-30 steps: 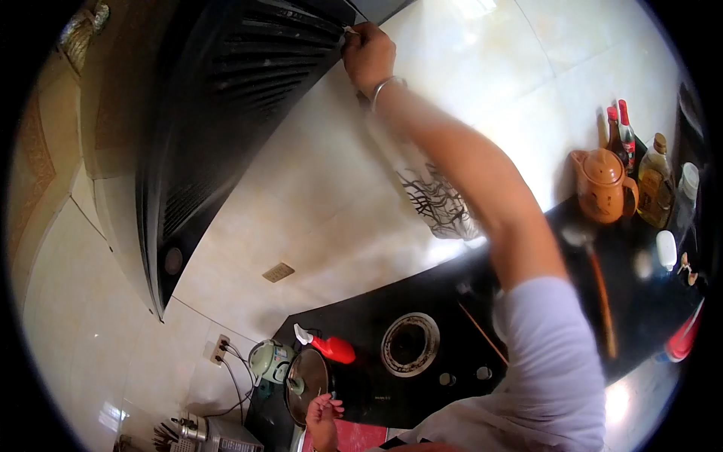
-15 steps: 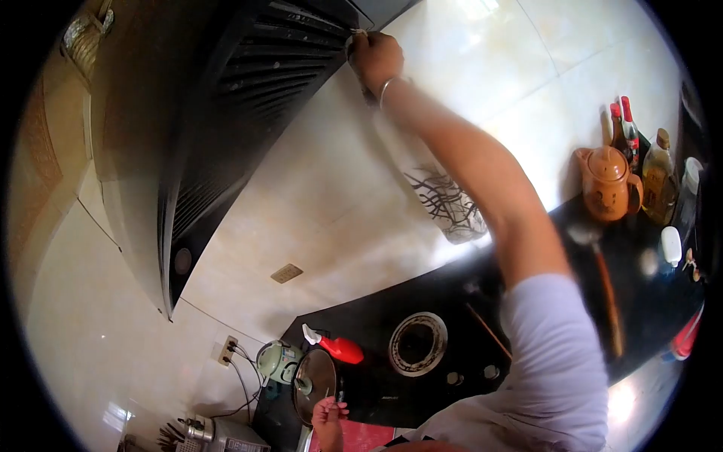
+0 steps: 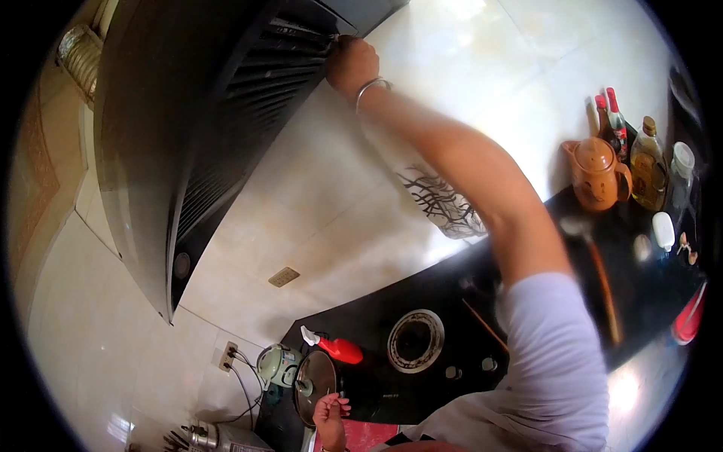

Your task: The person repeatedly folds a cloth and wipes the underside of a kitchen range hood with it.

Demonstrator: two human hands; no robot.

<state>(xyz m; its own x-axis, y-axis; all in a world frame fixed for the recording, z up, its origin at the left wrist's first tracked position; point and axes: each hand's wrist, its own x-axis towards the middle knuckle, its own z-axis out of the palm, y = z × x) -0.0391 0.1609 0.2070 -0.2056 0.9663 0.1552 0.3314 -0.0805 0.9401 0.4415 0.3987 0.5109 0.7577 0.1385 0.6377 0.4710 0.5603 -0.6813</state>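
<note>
My right hand [image 3: 352, 68] reaches up to the slatted underside of the black range hood [image 3: 135, 128]. Its fingers are closed at the hood's edge, and what they grip is hidden. Low in the view, my left hand [image 3: 330, 416] is pinched around something thin and too small to name. It is in front of a lidded pan [image 3: 316, 373]. Behind my right forearm, a pale item with dark branch patterns [image 3: 440, 203] shows against the tiled wall.
A red spray bottle [image 3: 340, 349] and a green appliance [image 3: 277, 364] stand near the pan. The black stove has a round burner [image 3: 416, 341]. At the right are an orange jug [image 3: 596, 177], several bottles and a long-handled ladle [image 3: 602, 290].
The view has shifted, showing more of the hood's outer side. My right hand is a little lower on the hood's edge, its fingertips now more hidden. My left hand stays pinched near the pan.
</note>
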